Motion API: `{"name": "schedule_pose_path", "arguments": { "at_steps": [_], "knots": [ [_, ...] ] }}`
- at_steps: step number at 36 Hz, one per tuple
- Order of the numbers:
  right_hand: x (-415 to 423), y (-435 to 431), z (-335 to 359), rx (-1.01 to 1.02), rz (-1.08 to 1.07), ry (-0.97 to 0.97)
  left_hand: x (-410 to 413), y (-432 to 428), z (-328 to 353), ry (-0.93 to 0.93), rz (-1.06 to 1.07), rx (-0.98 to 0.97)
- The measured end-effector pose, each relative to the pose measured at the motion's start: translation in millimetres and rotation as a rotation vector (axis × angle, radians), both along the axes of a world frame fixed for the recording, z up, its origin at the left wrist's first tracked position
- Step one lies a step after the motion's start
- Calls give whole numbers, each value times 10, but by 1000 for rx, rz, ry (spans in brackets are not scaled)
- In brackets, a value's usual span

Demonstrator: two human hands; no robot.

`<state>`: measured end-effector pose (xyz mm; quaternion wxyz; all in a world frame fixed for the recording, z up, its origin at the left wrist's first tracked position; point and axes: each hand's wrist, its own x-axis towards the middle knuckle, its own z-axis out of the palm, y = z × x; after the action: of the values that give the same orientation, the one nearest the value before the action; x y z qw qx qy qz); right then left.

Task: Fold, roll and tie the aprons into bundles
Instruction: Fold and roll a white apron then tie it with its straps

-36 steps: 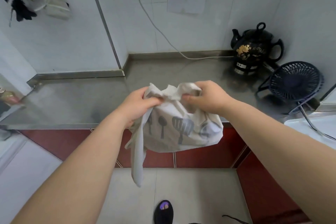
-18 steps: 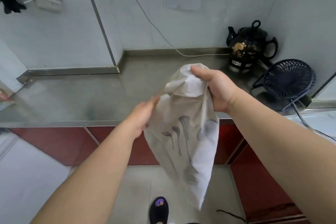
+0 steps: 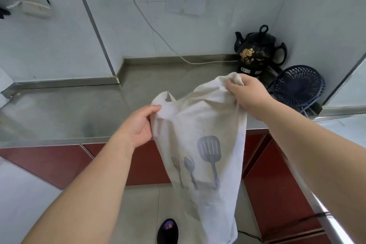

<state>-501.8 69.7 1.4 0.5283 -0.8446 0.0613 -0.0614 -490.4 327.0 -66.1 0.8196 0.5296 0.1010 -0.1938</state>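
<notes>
A cream apron (image 3: pixel 204 144) printed with a grey fork, spoon and spatula hangs in the air in front of the steel counter (image 3: pixel 79 109). My right hand (image 3: pixel 247 93) grips its bunched top edge at the upper right. My left hand (image 3: pixel 140 125) pinches the cloth's left edge lower down, thumb on top. The apron drapes between both hands and falls past the counter's front edge toward the floor. Its ties are not visible.
A black kettle with gold flowers (image 3: pixel 257 51) stands at the counter's back right, its white cord (image 3: pixel 158 31) running up to a wall socket. A dark blue fan (image 3: pixel 299 87) sits beside it. Red cabinet fronts (image 3: pixel 59 160) lie below the counter.
The bunched apron has dropped open and now hangs long. My right hand rose and moved right with the top edge. My left hand let go, then took the left edge again.
</notes>
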Motion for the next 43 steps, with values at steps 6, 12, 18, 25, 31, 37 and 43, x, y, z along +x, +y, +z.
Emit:
{"name": "schedule_pose_path", "arguments": {
  "at_steps": [6, 12, 18, 25, 31, 37, 43],
  "knots": [
    [11, -194, 61, 84, -111, -41, 56, 5, 317, -176, 55, 203],
    [-19, -234, 165, -165, 152, 36, 216, 150, 452, -439, 612, 499],
    [43, -129, 78, -279, -43, -251, 128, 202, 538, -495, 102, 630],
    [108, -31, 68, -110, 292, 166, 98, 276, 601, -524, 160, 652],
    [201, -31, 166, -340, -84, -391, 83, 291, 708, -804, 453, 1029],
    [325, 36, 218, -622, -48, -169, 101, 186, 672, -821, 581, 1465],
    [352, 149, 125, -583, -73, -186, 79, 152, 479, -695, 666, 1411]
  ]
}}
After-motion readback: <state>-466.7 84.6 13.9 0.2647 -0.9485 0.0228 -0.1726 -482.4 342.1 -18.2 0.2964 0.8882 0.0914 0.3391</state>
